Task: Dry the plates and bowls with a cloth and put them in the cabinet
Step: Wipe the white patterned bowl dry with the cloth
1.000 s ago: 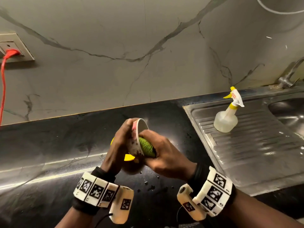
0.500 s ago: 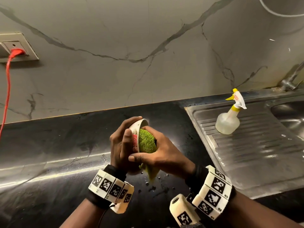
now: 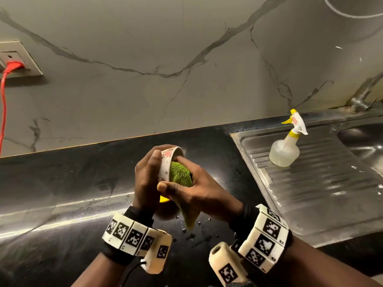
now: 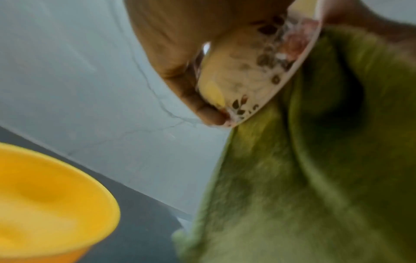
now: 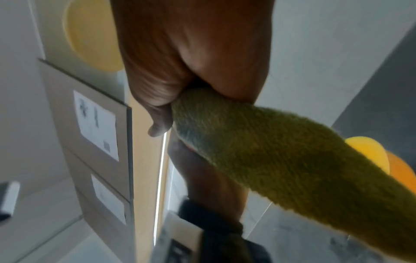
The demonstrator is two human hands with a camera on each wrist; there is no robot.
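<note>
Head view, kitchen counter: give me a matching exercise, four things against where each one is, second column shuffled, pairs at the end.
Things:
1. patterned bowl
2. green cloth
3. spray bottle
4. red plug

Places:
A. standing on the steel draining board
B. in the wall socket
C. gripped by the left hand
D. pressed into the bowl by the right hand

Pairs: 1-C, 2-D, 3-A, 4-B

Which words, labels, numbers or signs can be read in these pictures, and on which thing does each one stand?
No text can be read.
Red label on the white trigger of the clear plastic spray bottle: too small to read.
White paper labels on the beige cabinet front: blurred.
Black-and-white square marker codes on the wrist bands: patterns, no words.
</note>
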